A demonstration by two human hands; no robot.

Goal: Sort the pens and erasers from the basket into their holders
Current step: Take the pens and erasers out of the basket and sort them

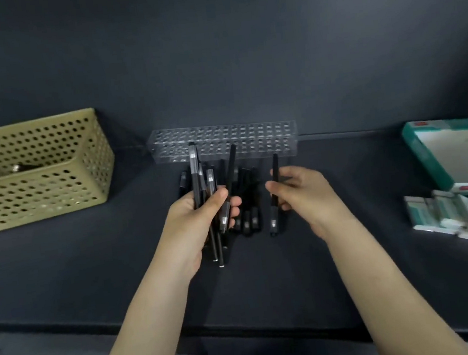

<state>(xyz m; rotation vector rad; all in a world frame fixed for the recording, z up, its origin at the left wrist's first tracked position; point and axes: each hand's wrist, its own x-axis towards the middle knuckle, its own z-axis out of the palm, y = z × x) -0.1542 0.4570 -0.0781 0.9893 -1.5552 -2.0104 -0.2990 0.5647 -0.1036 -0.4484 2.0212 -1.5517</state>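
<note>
A bundle of pens (194, 170) is gripped in the curled left hand (199, 219); a single pen (274, 216) is pinched by the right hand (305, 195). The clear holder (251, 137) is set at twelve o'clock of them.

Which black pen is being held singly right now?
The slim black pen pinched alone in the right hand; the other pens are bunched in the left hand or lie on the dark table.

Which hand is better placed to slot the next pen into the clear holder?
Right. The right hand pinches a single pen in front of the clear holder; the left hand grips a whole bundle of pens.
</note>
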